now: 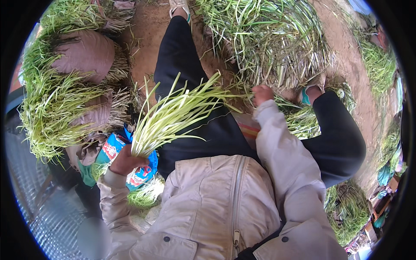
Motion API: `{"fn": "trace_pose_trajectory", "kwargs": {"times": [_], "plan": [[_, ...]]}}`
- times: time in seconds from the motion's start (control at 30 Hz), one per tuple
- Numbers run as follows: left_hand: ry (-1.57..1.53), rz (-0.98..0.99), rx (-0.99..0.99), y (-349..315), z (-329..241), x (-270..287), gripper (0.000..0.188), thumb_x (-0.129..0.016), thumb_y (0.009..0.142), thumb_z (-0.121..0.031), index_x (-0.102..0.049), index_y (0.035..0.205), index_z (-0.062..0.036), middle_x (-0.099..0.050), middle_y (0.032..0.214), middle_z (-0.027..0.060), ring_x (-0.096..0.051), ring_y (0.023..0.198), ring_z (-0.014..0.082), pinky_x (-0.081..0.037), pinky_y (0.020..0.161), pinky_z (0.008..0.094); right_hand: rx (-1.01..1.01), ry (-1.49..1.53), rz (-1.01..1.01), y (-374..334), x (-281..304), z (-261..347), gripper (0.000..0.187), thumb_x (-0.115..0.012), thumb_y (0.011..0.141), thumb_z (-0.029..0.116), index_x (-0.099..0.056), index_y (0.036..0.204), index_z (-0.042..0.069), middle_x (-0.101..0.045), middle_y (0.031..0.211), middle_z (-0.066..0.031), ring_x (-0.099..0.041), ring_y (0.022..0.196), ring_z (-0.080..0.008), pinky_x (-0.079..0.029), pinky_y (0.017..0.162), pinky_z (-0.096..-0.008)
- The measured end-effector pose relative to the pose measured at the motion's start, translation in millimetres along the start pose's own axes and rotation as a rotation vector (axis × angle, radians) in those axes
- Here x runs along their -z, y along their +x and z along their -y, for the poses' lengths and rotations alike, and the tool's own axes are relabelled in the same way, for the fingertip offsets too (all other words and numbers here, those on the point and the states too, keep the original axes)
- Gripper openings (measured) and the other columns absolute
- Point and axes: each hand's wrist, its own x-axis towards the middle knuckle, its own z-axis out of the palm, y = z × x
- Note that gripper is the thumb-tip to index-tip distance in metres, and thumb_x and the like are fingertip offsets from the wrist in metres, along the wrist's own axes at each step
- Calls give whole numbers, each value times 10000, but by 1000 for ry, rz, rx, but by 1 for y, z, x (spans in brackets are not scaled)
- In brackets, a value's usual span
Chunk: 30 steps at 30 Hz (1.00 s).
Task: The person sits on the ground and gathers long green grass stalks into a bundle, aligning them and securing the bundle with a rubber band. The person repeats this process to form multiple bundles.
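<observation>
My left hand is wrapped round one end of a bunch of pale green chive-like stalks. The loose blades fan out over my dark trouser leg toward the right. My right hand is closed, its fingers curled at the near edge of a large heap of green stalks. Thin blades lie close by those fingers, but I cannot make out what they hold, if anything. A gap separates the right hand from the tips of the bunch.
On the left are thick bundles of greens, some wrapped in brown cloth. A blue printed bag lies beneath my left hand. More greens lie beyond my right knee. Bare brown ground shows between the heaps.
</observation>
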Motion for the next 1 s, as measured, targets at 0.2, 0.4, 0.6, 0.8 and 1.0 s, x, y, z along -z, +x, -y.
{"fn": "trace_pose_trajectory", "kwargs": {"times": [0.2,0.4,0.6,0.8,1.0], "plan": [[-54,47,-45,2,-1,2,162,-736,762,-10,-692,918,-5,-673,715,43,-613,556,123,-469,501,267,747,-939,-84,-51,25,47,321,-614,864,12,-724,1144,124,-705,1056,-172,-691,887,-333,-549,764,-424],[-47,86,-85,7,-3,-1,183,-739,770,-24,-682,944,-12,-656,730,26,-599,576,115,-469,521,270,1008,-552,411,-170,13,101,279,-678,805,80,-718,1078,119,-614,890,-126,-625,788,-319,-497,711,-394],[-62,86,-62,4,1,0,183,-727,780,-34,-675,953,-6,-659,748,34,-612,618,117,-483,552,275,961,-875,537,-200,-13,77,300,-778,795,148,-682,1078,123,-616,942,-117,-669,847,-352,-542,709,-442],[-110,132,-73,8,-5,-3,203,-746,761,-43,-675,944,10,-675,752,51,-617,593,137,-488,535,285,1040,-819,479,-200,-14,65,304,-781,805,185,-673,1081,113,-618,958,-108,-660,844,-358,-542,711,-454],[-98,121,-64,6,-12,-6,212,-757,755,-48,-674,940,14,-671,728,59,-609,554,146,-482,509,288,986,-738,439,-187,-32,52,253,-760,819,184,-654,1019,71,-635,899,-149,-658,826,-376,-527,703,-463]]}}
